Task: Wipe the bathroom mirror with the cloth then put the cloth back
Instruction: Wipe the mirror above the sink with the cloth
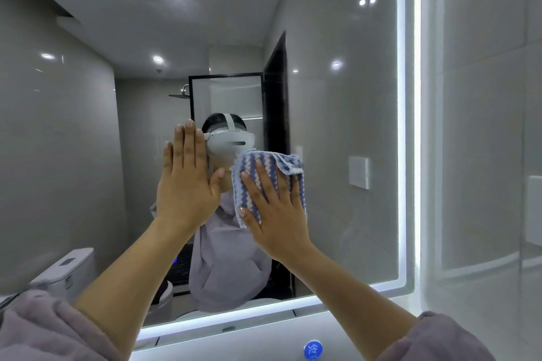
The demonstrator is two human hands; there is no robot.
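The bathroom mirror [337,126] fills most of the head view, with a lit strip along its right and bottom edges. My right hand [275,214] lies flat on a blue and white striped cloth [264,167] and presses it against the glass near the middle. The cloth shows above and to the left of the fingers. My left hand [184,182] rests open on the glass just to the left of the cloth, fingers together and pointing up, holding nothing.
A white ledge [264,334] runs under the mirror, with a round blue tap label [313,349] at the bottom. A grey tiled wall [481,141] stands to the right. The glass reflects a person, a toilet and a shower screen.
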